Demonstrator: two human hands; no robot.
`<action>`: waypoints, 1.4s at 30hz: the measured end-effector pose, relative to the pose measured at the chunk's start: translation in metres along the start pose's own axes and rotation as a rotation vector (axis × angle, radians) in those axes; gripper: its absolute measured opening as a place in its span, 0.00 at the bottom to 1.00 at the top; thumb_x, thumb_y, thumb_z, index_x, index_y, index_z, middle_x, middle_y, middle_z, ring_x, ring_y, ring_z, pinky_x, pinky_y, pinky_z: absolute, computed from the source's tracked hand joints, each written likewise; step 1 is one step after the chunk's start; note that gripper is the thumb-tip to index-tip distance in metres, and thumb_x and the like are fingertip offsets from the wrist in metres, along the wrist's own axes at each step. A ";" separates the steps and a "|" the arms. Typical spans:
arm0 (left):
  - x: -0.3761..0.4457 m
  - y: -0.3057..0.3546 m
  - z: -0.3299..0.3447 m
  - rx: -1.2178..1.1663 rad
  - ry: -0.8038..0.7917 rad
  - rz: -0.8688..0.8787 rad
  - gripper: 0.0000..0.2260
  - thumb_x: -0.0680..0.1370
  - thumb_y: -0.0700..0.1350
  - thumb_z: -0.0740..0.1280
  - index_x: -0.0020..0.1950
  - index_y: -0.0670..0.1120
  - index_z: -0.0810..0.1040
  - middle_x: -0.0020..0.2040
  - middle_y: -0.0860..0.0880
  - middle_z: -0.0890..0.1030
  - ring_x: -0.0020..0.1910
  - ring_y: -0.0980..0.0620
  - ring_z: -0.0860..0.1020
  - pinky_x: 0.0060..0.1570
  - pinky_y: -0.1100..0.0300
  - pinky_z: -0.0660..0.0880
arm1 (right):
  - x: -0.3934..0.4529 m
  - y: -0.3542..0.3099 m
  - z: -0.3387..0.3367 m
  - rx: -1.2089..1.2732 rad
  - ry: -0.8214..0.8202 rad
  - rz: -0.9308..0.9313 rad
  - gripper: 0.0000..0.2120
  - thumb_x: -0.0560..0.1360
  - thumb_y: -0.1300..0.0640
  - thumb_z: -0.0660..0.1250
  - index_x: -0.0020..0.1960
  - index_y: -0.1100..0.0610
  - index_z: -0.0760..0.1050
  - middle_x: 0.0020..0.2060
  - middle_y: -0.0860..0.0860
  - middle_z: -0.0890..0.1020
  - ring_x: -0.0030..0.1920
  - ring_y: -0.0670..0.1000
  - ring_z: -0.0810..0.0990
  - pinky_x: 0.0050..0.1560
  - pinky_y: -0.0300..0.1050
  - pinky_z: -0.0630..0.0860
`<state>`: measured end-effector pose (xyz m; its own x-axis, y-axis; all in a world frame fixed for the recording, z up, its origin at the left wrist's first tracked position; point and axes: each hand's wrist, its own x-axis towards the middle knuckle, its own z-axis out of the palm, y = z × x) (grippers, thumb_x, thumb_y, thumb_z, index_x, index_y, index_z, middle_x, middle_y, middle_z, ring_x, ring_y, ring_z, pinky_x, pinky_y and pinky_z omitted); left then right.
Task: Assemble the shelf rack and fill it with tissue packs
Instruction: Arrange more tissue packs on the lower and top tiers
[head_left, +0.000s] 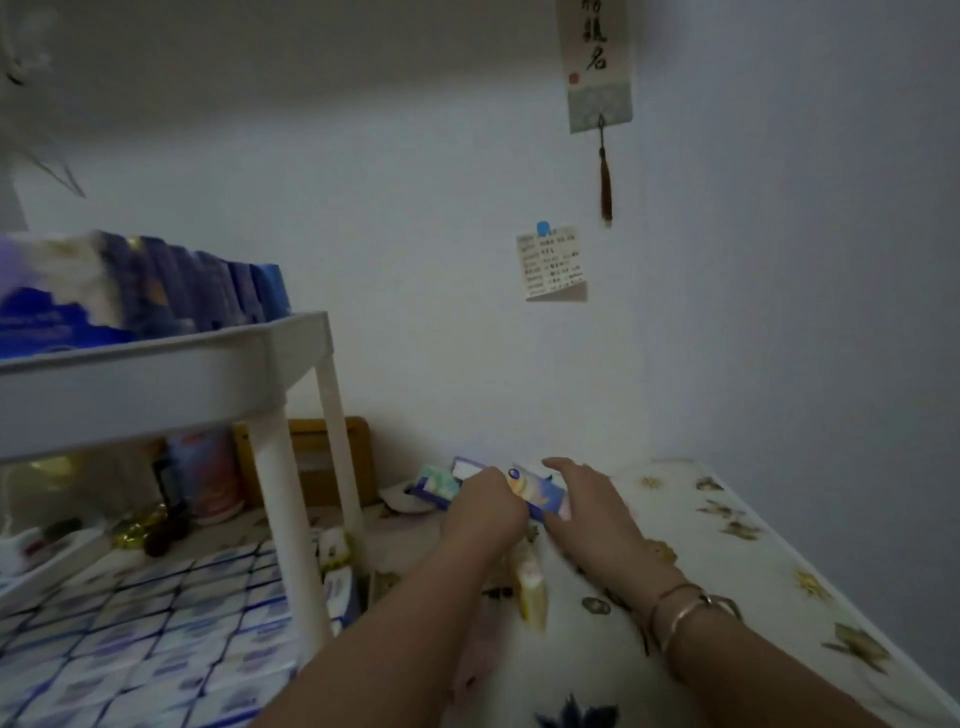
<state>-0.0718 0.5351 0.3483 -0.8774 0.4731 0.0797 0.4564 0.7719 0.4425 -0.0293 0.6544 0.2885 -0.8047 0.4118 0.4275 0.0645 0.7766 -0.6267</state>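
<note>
Forearms nearest; tissue pack (535, 493) is pinched by left hand (485, 506) and right hand (587, 501) (blurred), could be dropped short of rack (156, 379).

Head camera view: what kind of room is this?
Probably a bedroom or dorm room: a floral sheet like a bed's, a calligraphy scroll on the wall, and a white rack of tissue packs.
</note>
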 end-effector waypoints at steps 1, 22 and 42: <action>0.006 -0.002 0.007 -0.004 -0.005 -0.007 0.10 0.77 0.36 0.59 0.56 0.38 0.75 0.58 0.38 0.78 0.58 0.42 0.76 0.50 0.55 0.72 | 0.005 0.003 0.008 -0.075 -0.019 -0.014 0.27 0.74 0.52 0.65 0.71 0.49 0.65 0.64 0.50 0.74 0.66 0.54 0.69 0.68 0.48 0.65; -0.137 0.041 -0.131 -0.439 0.241 0.243 0.19 0.76 0.33 0.58 0.66 0.43 0.65 0.63 0.46 0.73 0.48 0.50 0.74 0.33 0.65 0.67 | -0.054 -0.152 -0.118 0.622 0.161 -0.118 0.07 0.77 0.61 0.63 0.51 0.51 0.74 0.46 0.50 0.78 0.50 0.53 0.78 0.49 0.49 0.79; -0.281 -0.200 -0.348 -0.096 0.706 0.043 0.14 0.72 0.45 0.72 0.57 0.51 0.78 0.58 0.50 0.79 0.47 0.56 0.75 0.42 0.65 0.70 | -0.120 -0.443 -0.062 0.583 -0.004 -0.595 0.09 0.79 0.58 0.63 0.57 0.48 0.69 0.46 0.51 0.79 0.43 0.42 0.78 0.28 0.29 0.71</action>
<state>0.0317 0.1003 0.5478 -0.7597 0.0894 0.6441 0.5066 0.7025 0.4999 0.0750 0.2903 0.5554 -0.6099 0.0078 0.7924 -0.6873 0.4926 -0.5339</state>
